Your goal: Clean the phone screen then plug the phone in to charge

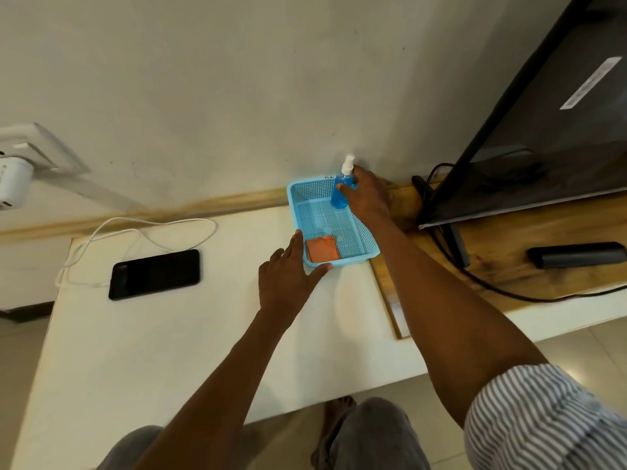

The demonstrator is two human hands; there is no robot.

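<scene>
You have one phone (pixel 155 274), one white cable (pixel 142 228), one charger (pixel 12 186) at the left edge, one blue basket (pixel 325 222), one spray bottle (pixel 343 188), one orange cloth (pixel 322 249), one TV (pixel 543 123) at upper right, one dark remote (pixel 576 254), and two hands: left hand (pixel 288 276), right hand (pixel 368 195).

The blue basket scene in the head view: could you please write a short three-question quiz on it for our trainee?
1. True or false: the right hand grips the blue spray bottle.
2. What lies in the near corner of the blue basket: A) phone B) orange cloth C) remote?
3. Fill in: the black phone lies beside a white ____.

Key:
1. True.
2. B, the orange cloth; the left hand rests against the basket.
3. Cable.
</scene>
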